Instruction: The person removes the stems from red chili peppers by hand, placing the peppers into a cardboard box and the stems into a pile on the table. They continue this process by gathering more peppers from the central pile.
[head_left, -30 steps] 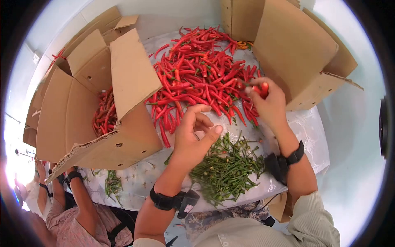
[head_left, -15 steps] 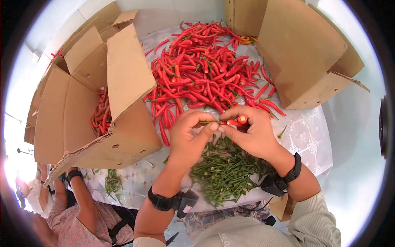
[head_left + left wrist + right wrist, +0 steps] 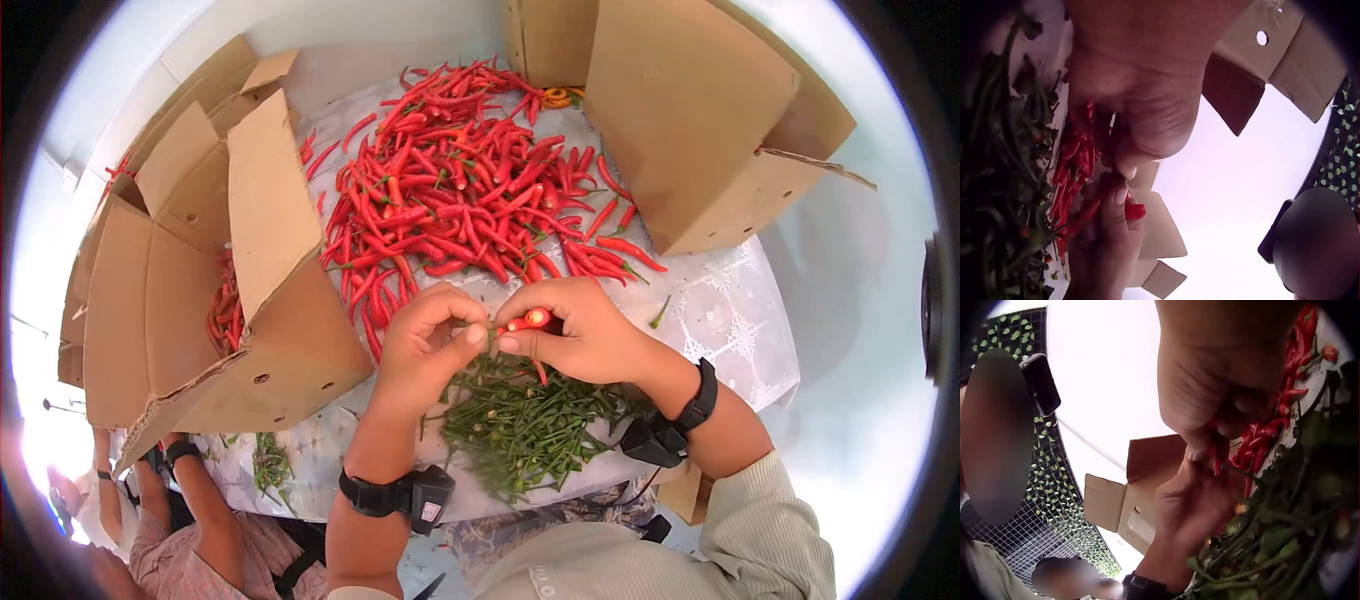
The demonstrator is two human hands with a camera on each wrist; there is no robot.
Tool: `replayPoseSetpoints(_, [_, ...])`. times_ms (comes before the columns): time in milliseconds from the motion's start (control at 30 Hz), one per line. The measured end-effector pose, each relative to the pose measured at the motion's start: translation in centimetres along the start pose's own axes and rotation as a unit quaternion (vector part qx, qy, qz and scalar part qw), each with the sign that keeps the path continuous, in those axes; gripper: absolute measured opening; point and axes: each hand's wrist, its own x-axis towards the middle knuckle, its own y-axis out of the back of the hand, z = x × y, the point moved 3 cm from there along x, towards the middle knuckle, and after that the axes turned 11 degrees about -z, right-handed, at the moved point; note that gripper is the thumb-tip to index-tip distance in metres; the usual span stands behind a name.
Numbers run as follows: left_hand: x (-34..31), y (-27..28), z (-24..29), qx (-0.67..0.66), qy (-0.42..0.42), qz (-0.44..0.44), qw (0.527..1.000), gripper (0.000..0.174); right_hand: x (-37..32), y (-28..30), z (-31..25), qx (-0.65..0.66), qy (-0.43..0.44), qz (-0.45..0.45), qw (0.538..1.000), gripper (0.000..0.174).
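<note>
In the head view the right hand [image 3: 590, 330] holds a few red chilies [image 3: 537, 318] in curled fingers, cut or stemless ends facing up. Its thumb and fingertips meet those of the left hand [image 3: 425, 345], which pinches a green stem at the end of one chili. Beneath both hands spreads a heap of green stems [image 3: 530, 425]. Beyond them lies a large pile of red chilies [image 3: 450, 190]. The left wrist view shows the red end of a chili [image 3: 1135, 212] beside the right thumb; the stem there is mostly hidden by fingers.
An open cardboard box [image 3: 290, 370] with red chilies inside stands at left. Another box [image 3: 690, 130] stands at back right, near some orange chilies [image 3: 560, 97]. Stray stems [image 3: 270, 465] lie near the table's front left, beside another person's arm [image 3: 205, 500].
The right hand has come from the right side of the pile to meet the left hand, bringing chilies. Since half a second ago, both hands have shifted slightly left and down in the view.
</note>
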Motion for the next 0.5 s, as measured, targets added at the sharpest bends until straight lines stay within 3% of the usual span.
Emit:
replayPoseSetpoints(100, [-0.1,-0.1,0.1,-0.047,-0.008,-0.016,0.999,0.007,0.1,0.3,-0.3,0.099,-0.043,-0.072,0.992,0.017])
replayPoseSetpoints(200, [-0.2,-0.1,0.0,-0.083,0.014,-0.019,0.996,0.006,-0.1,1.0,-0.3,0.021,-0.042,-0.017,0.999,0.015])
replayPoseSetpoints(267, [-0.3,-0.1,0.0,-0.096,0.019,-0.020,0.995,0.007,-0.1,2.3,-0.1,0.093,-0.075,0.072,0.990,0.016])
replayPoseSetpoints(333, [-0.2,-0.5,0.1,0.050,0.002,-0.025,0.998,0.010,0.0,3.6,-0.1,0.166,-0.106,0.160,0.967,0.018])
replayPoseSetpoints(400, [0.1,-1.4,0.4,0.124,-0.015,-0.008,0.992,0.013,0.1,5.7,0.1,-0.138,-0.100,0.272,0.947,0.017])
replayPoseSetpoints(433, [0.3,-2.0,0.6,0.125,-0.022,0.011,0.992,0.015,0.2,6.6,0.3,-0.286,-0.091,0.318,0.899,0.016])
replayPoseSetpoints(500, [0.2,-1.9,0.6,0.189,-0.034,0.023,0.981,0.022,0.8,8.0,1.3,-0.434,-0.088,0.326,0.835,0.014])
